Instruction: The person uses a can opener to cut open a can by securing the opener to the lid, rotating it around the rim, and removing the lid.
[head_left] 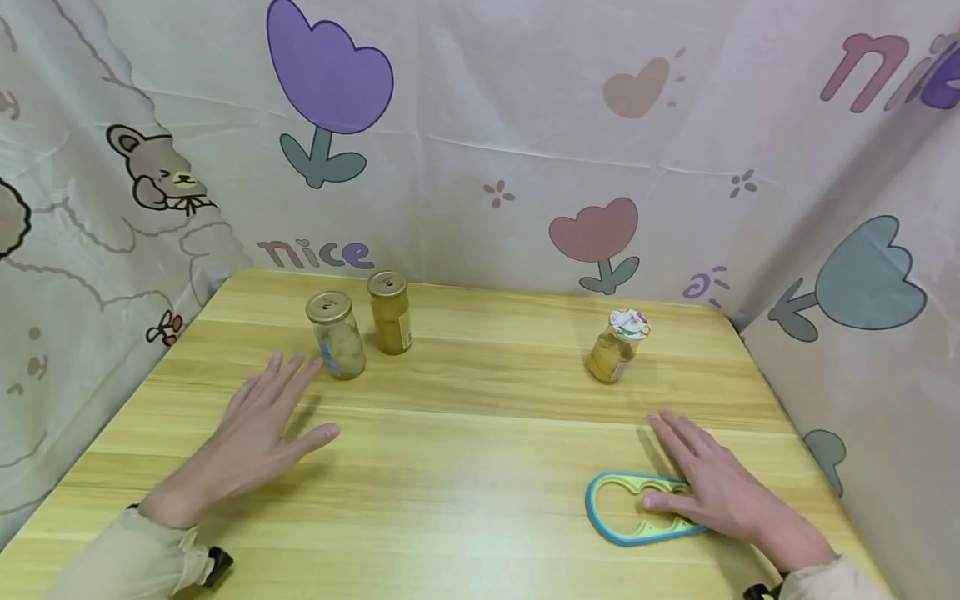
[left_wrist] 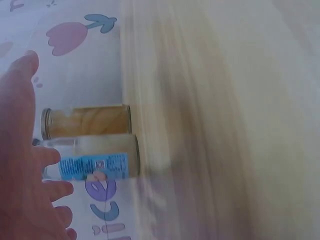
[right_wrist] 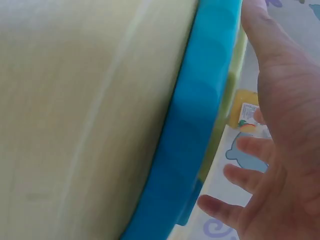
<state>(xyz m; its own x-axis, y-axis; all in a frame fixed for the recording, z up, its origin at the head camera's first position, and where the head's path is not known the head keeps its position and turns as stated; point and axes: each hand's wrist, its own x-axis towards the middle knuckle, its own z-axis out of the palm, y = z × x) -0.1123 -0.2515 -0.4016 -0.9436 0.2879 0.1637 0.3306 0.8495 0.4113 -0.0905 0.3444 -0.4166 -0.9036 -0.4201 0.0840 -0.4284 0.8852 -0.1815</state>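
My left hand (head_left: 258, 429), fingers spread, reaches toward a glass jar (head_left: 343, 340) with a gold lid, pale round contents and a blue label (left_wrist: 95, 166). Just behind that jar is a second gold-lidded jar (head_left: 392, 321) with amber contents. On the right, my right hand (head_left: 723, 483) is held with extended fingers over a blue and yellow jar opener (head_left: 597, 510) and hides its right end. Beyond those fingertips stands a smaller jar (head_left: 611, 354) of yellow contents with a white patterned lid. Neither hand holds anything.
All of this is on a light wooden table (head_left: 450, 467). A printed cloth (head_left: 480, 125) with tulips and lettering hangs along the table's back and both sides.
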